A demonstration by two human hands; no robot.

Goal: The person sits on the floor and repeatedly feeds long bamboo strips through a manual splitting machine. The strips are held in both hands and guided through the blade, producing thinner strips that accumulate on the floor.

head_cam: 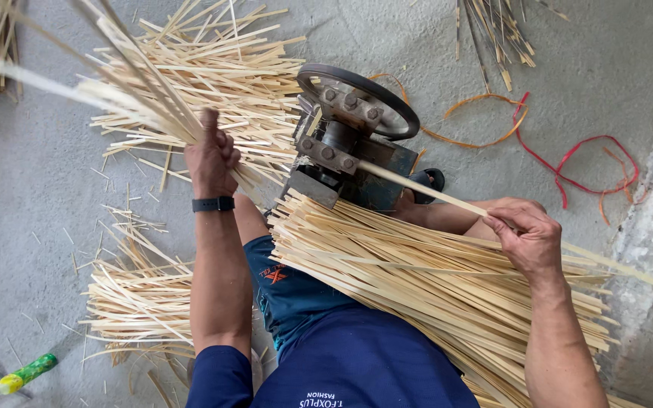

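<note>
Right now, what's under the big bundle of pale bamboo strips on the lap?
Under the bundle of pale bamboo strips blue shorts show at its left edge. The legs and grey concrete floor beneath are covered.

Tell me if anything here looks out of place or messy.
Yes: loose bamboo strips lie scattered across the concrete floor instead of bundled, and tangled red and orange cords lie strewn beside the splitting machine. The left hand and right hand each grip strips.
</note>
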